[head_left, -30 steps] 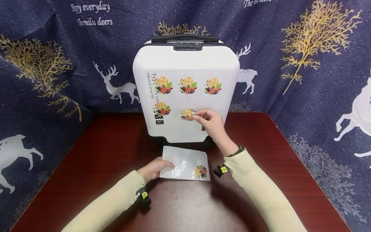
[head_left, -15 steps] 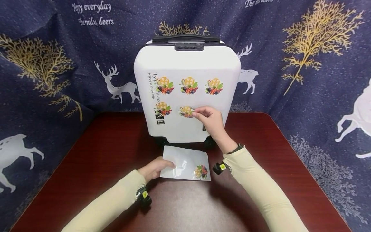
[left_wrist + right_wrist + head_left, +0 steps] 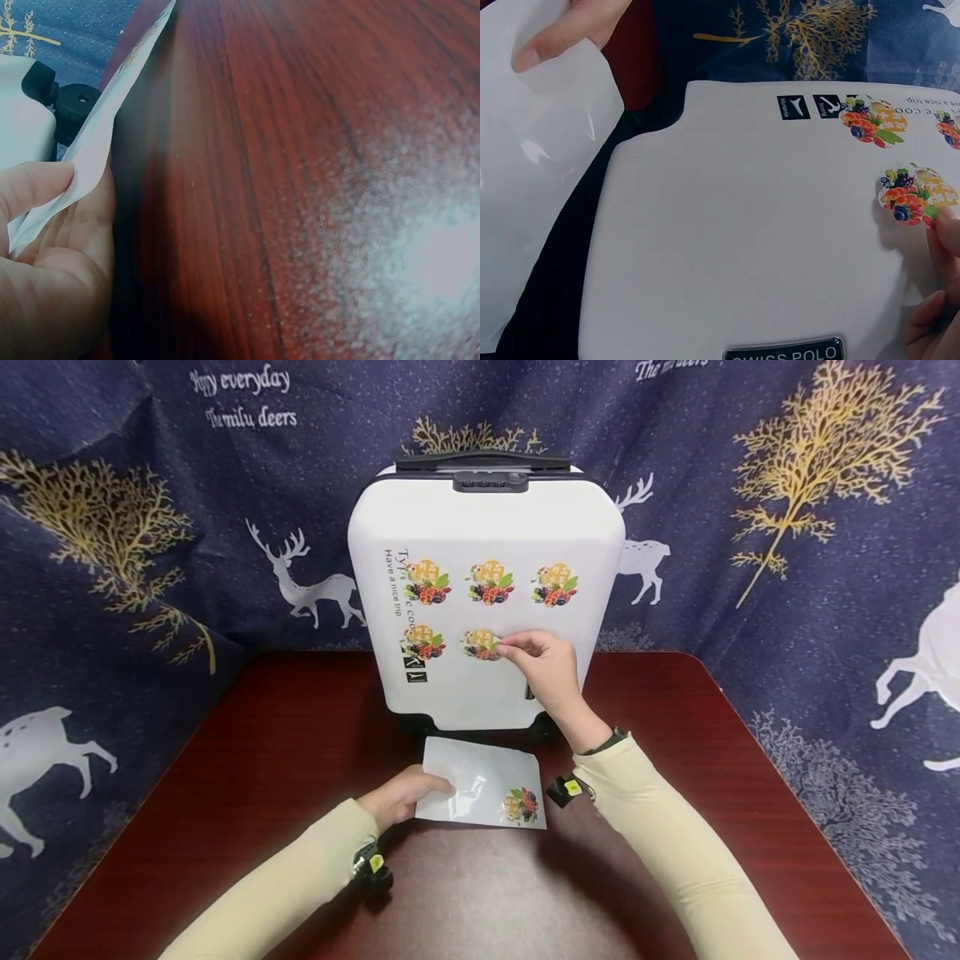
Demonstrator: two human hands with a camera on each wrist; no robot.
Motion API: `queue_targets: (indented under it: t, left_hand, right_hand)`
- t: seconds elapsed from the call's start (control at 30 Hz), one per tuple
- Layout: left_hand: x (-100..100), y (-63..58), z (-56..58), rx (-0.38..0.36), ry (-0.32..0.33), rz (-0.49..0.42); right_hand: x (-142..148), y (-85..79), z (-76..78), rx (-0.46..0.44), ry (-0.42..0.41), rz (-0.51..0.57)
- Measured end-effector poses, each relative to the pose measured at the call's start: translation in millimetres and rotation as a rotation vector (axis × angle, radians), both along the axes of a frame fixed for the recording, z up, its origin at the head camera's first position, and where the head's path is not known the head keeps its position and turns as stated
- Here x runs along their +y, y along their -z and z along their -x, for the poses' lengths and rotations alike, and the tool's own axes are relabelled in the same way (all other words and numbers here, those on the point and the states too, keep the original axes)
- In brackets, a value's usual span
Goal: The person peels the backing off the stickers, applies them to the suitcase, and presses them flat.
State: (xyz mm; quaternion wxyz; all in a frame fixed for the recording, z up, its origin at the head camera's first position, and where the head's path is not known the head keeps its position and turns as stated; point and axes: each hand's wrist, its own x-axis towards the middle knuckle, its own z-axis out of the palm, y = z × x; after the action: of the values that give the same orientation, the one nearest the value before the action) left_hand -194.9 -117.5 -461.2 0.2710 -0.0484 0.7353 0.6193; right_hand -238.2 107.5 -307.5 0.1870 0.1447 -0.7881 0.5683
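Note:
A white suitcase point(image 3: 487, 697) stands upright, its front bearing a row of three fruit stickers point(image 3: 491, 583) and another fruit sticker point(image 3: 424, 643) at lower left. My right hand point(image 3: 549, 670) pinches the right edge of a fruit sticker point(image 3: 478, 644) between thumb and finger, in front of the suitcase's middle. In the right wrist view that sticker casts a shadow on the shell; whether any part touches is unclear. Thumb above and fingers below, my left hand point(image 3: 405, 795) holds a white sheet point(image 3: 97, 142) by its left side. One fruit sticker point(image 3: 522, 805) shows on the sheet's lower right corner.
The suitcase rests on a dark red wooden table point(image 3: 300, 727), wheels towards me. Behind hangs a navy cloth point(image 3: 315, 493) with white deer and gold trees. A black nameplate point(image 3: 784, 352) sits on the suitcase near my right hand. Cameras are strapped to both wrists.
My right hand has shifted slightly left and up with the pinched sticker, relative to the suitcase. The left hand and the sheet stay where they were.

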Motion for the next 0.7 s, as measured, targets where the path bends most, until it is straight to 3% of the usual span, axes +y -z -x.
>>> queue_targets:
  t: [0.7]
  left_hand:
    - [1.6,1.9,1.1,0.002,-0.009,-0.031]
  right_hand:
    - [-8.5,1.8,-0.6,0.07,0.122,-0.027]
